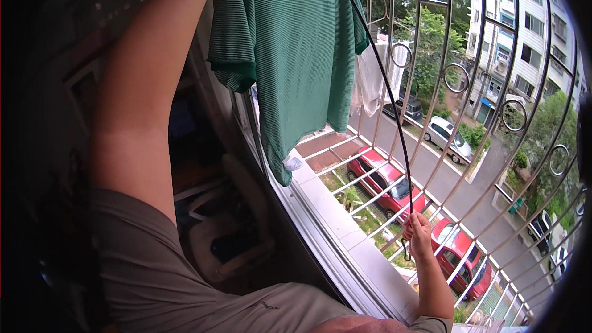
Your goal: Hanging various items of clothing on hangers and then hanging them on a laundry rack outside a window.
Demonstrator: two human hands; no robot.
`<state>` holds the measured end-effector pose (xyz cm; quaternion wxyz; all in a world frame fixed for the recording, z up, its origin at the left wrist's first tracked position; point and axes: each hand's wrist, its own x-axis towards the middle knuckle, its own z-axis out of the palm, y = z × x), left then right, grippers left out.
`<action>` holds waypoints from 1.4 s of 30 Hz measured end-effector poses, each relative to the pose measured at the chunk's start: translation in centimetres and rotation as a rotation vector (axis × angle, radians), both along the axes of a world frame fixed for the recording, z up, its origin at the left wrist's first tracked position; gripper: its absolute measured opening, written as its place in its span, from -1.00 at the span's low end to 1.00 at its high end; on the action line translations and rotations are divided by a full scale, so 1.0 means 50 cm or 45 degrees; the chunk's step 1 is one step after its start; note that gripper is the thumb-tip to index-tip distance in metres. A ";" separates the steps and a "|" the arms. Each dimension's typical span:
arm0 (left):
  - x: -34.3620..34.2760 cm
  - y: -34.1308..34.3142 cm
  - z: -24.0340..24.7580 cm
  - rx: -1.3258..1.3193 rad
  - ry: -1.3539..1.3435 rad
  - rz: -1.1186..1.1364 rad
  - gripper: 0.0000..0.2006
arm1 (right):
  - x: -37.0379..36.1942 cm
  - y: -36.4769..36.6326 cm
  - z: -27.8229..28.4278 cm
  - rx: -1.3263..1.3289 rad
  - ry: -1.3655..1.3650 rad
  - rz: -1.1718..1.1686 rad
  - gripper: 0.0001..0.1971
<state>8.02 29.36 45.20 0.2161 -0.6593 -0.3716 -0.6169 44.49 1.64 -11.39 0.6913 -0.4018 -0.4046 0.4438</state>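
My right hand [419,234] is closed around the lower end of a long, thin black pole [406,160], with a small hook or loop [406,250] showing below the fist. From there the pole runs up past the right side of a green striped short-sleeved shirt [302,68] and leaves the top of the picture. The shirt hangs over the window sill, its upper edge and whatever holds it cut off. My left arm [142,74] is raised beside the shirt; its hand lies beyond the upper edge.
Metal window bars [447,80] with rings enclose the outside on the right. A window track and white sill [320,209] run diagonally below the shirt. Pale laundry [370,80] hangs behind it. Indoors stands a chair [231,228]. Parked cars, including a red car [385,179], are far below.
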 end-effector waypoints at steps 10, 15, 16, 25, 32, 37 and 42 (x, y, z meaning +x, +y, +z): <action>-0.015 -0.071 -0.440 -0.303 0.961 -0.381 -0.27 | -0.019 0.197 0.137 0.087 -0.132 -0.208 -0.73; -0.176 -0.192 -0.607 -0.479 1.186 -0.611 -0.33 | -0.040 0.361 0.246 0.123 -0.149 -0.237 -0.72; -0.217 -0.215 -0.633 -0.597 1.197 -0.588 -0.36 | -0.050 0.394 0.268 0.139 -0.145 -0.258 -0.73; -0.620 -0.313 -0.829 -1.403 0.066 -0.617 -0.54 | -0.159 0.632 0.442 0.158 -0.177 -0.281 -0.71; -0.885 -0.361 -1.067 -1.465 -0.680 -0.506 -0.64 | -0.248 0.715 0.490 0.169 -0.152 -0.276 -0.69; -0.967 -0.387 -1.149 -1.468 -0.904 -0.481 -0.65 | -0.301 0.740 0.494 0.113 -0.127 -0.260 -0.69; -1.009 -0.371 -1.180 -1.511 -0.955 -0.531 -0.63 | -0.324 0.760 0.519 0.147 -0.181 -0.391 -0.69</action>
